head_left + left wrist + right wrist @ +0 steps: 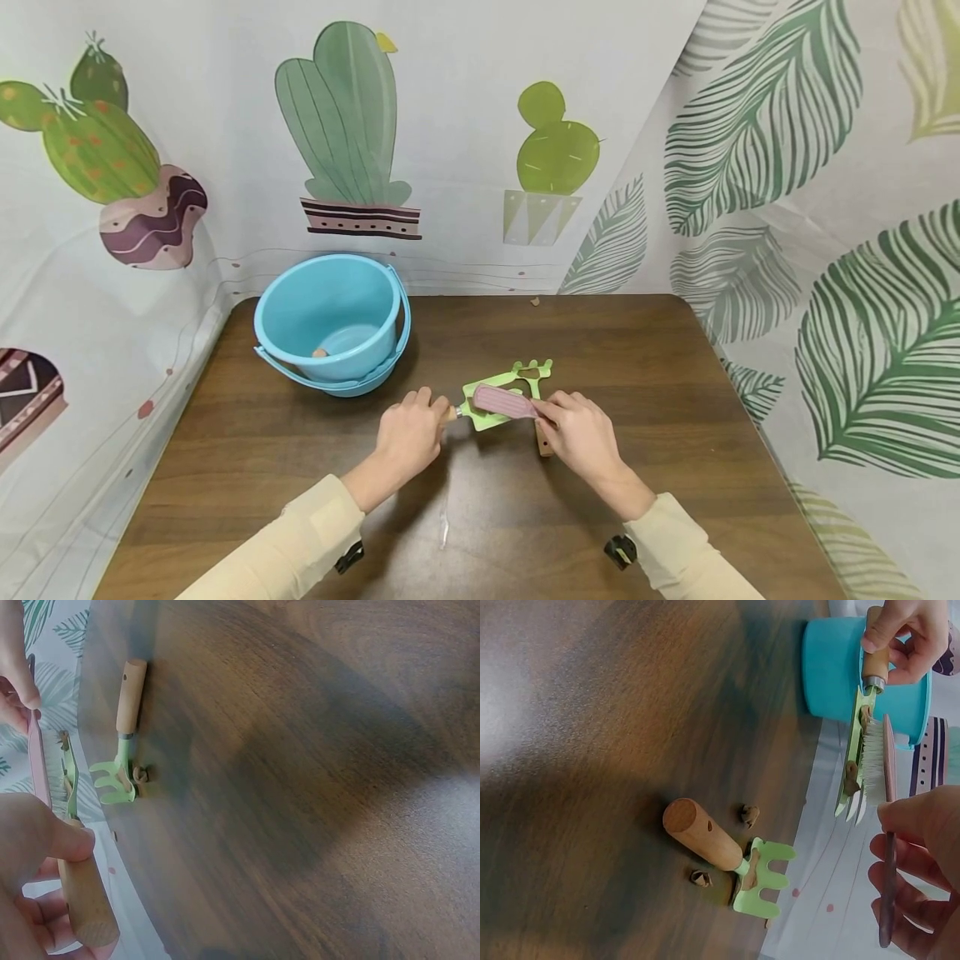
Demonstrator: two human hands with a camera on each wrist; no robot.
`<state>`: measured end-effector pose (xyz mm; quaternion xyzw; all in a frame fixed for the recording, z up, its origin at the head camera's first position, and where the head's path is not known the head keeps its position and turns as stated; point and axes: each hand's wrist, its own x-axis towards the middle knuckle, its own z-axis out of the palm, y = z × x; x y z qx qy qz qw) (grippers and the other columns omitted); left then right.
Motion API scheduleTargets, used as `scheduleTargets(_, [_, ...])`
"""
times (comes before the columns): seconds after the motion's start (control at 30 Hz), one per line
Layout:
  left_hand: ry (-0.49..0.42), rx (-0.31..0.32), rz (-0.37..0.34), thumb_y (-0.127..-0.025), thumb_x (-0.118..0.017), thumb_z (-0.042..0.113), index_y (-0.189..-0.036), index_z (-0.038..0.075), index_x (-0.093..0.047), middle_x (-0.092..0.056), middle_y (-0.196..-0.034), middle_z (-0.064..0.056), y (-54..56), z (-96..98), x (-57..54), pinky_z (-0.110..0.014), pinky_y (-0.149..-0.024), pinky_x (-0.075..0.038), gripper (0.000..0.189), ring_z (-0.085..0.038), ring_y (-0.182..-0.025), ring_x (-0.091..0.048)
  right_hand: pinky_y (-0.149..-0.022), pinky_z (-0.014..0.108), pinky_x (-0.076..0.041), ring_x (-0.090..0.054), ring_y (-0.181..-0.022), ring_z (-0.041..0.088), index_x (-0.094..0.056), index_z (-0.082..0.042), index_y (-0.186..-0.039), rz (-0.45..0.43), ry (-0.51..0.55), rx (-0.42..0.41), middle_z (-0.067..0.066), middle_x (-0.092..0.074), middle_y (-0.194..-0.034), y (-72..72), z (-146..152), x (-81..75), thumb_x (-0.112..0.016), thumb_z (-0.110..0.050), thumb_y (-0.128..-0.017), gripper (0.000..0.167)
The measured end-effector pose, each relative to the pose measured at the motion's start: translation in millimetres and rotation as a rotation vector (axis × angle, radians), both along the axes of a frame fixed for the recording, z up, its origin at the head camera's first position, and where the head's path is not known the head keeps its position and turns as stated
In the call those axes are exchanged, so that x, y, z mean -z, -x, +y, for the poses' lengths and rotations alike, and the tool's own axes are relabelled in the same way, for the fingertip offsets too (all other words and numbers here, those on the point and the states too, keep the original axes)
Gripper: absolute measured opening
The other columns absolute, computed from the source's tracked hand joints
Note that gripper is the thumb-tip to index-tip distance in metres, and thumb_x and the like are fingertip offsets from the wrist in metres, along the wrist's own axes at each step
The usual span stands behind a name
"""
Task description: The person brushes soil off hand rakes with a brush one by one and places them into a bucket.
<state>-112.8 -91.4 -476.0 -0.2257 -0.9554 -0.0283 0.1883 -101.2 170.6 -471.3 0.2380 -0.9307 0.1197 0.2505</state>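
My left hand [411, 429] grips the wooden handle of a green garden hand fork [853, 742], held above the table. Brown dried bits [851, 778] lie on its blade. My right hand [581, 433] pinches the handle of a pink brush [501, 402] with white bristles. In the right wrist view the bristles [873, 754] face the fork's blade and appear to touch it. Below, on the table, lies a small green hand rake [709, 844] with a wooden handle. The head view shows its upper part partly overlapped by the fork.
A blue bucket [330, 287] with its handle hanging down stands at the back left of the brown table [600, 333]. A small brownish bit [320, 352] lies inside it. More brown bits [749, 816] lie around the rake. Patterned cloth [465, 167] hangs behind the table.
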Motion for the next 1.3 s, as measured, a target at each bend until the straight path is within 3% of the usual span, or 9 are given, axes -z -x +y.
scheduleTargets(0.47, [-0.016,0.033,-0.003,-0.065,-0.074,0.02,-0.077,0.015,-0.056,-0.047,-0.07,-0.003,-2.0,0.8,0.5,-0.029,-0.042,-0.038,0.022,-0.019,-0.061,-0.05,-0.049,0.027,-0.042,-0.051,-0.061,0.01,-0.073,-0.016,-0.093,-0.007,0.093,0.03,-0.007,-0.063,-0.078,3.0,-6,-3.5,-0.076,-0.015,-0.071,0.022])
scheduleTargets(0.67, [-0.029,0.036,0.015,-0.063,-0.075,0.02,-0.078,0.015,-0.057,-0.047,-0.069,-0.002,-1.9,3.6,2.1,-0.028,-0.041,-0.037,0.024,-0.019,-0.06,-0.05,-0.05,0.026,-0.043,-0.05,-0.061,0.012,-0.073,-0.017,-0.092,-0.027,0.058,0.001,-0.007,-0.061,-0.077,3.2,-12,-7.0,-0.074,-0.015,-0.072,0.021])
scheduleTargets(1.3, [-0.017,0.004,0.069,-0.062,-0.074,0.02,-0.073,0.014,-0.054,-0.046,-0.068,-0.003,-0.5,4.6,3.6,-0.029,-0.041,-0.037,0.024,-0.02,-0.061,-0.051,-0.045,0.024,-0.039,-0.047,-0.057,0.007,-0.075,-0.019,-0.092,-0.194,-0.019,0.026,-0.012,-0.057,-0.069,-2.7,-19,-22.8,-0.074,-0.015,-0.07,0.022])
